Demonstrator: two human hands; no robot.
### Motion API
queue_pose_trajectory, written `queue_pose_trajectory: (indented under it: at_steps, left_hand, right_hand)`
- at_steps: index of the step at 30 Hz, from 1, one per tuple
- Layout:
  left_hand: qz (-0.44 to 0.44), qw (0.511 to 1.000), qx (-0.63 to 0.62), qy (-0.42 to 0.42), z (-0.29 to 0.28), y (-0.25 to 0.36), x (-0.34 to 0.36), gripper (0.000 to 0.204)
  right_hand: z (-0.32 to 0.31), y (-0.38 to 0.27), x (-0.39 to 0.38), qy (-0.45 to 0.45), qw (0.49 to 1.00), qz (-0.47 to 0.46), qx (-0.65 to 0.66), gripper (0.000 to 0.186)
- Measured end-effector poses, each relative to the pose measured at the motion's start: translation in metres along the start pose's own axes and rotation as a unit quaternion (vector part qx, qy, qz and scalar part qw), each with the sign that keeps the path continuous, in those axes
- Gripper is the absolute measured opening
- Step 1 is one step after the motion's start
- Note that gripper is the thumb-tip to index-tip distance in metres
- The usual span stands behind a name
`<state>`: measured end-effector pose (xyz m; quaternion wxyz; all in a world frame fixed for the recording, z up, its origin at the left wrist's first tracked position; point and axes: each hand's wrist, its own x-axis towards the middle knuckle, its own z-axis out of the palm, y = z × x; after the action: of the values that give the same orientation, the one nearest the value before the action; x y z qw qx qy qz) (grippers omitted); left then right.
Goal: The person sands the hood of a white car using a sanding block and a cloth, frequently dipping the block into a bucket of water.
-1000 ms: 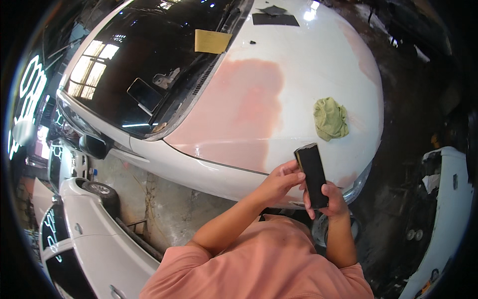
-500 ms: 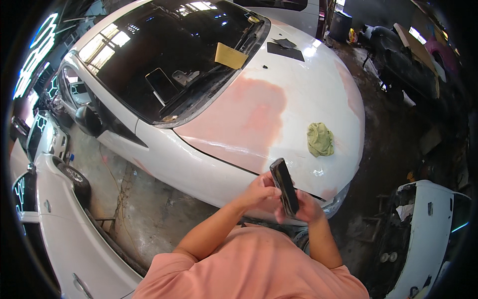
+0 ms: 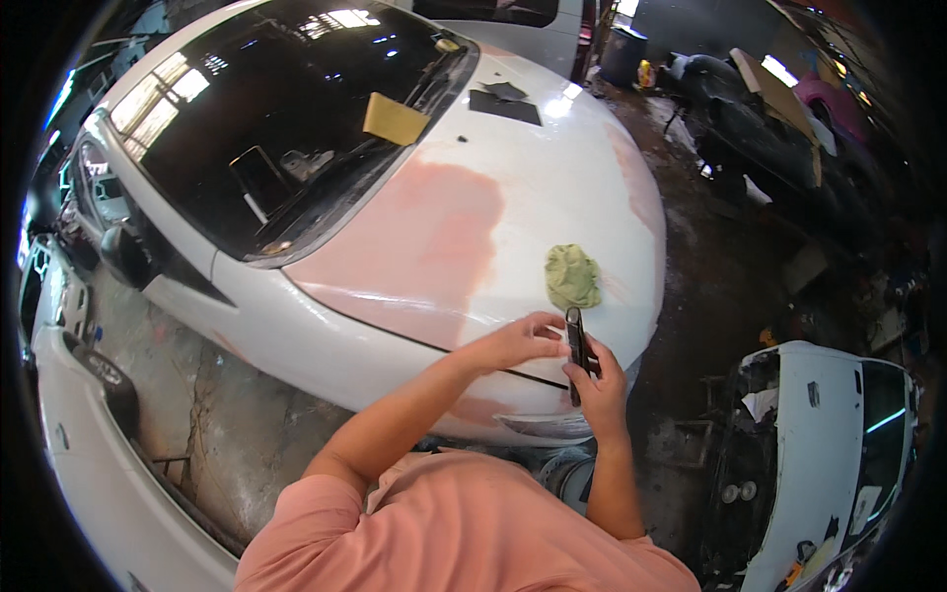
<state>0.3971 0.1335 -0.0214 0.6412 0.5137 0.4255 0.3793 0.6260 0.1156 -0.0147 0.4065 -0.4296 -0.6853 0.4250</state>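
Over the near edge of the white hood, my right hand (image 3: 602, 385) grips a dark rectangular block (image 3: 576, 345), which looks like a sanding block. It stands almost upright and edge-on, with my thumb on one side and fingers on the other. My left hand (image 3: 523, 341) is close against the block's left side, its thumb and fingers apart and their tips at the edge. Just beyond lies a crumpled green cloth (image 3: 572, 276) on the car hood (image 3: 538, 187). Pinkish patches (image 3: 424, 237) mark the hood's paint.
A yellow sheet (image 3: 395, 119) and a phone (image 3: 259, 176) rest on the windshield. Dark sheets (image 3: 505, 105), seemingly sandpaper, lie near the hood's far end. Another white car (image 3: 109, 444) stands left. On the right is a detached white door (image 3: 824, 444); dark car parts (image 3: 740, 118) are piled behind.
The whole view has shifted, so the car sits further left. The block has turned from showing its broad face to edge-on. My left hand's fingers have loosened from it.
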Motion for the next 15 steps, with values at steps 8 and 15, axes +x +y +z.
queue_pose_trajectory:
  at_steps: [8,15]
  left_hand:
    - [0.138,0.718,0.669,0.135,-0.001,0.012,0.155,0.095]
    - [0.193,0.692,0.686,0.118,-0.036,-0.026,0.151,0.04]
  right_hand:
    - [-0.065,0.083,-0.078,0.177,0.98,0.068,-0.063,0.048]
    - [-0.067,0.098,-0.063,0.136,0.982,0.043,-0.124,0.043]
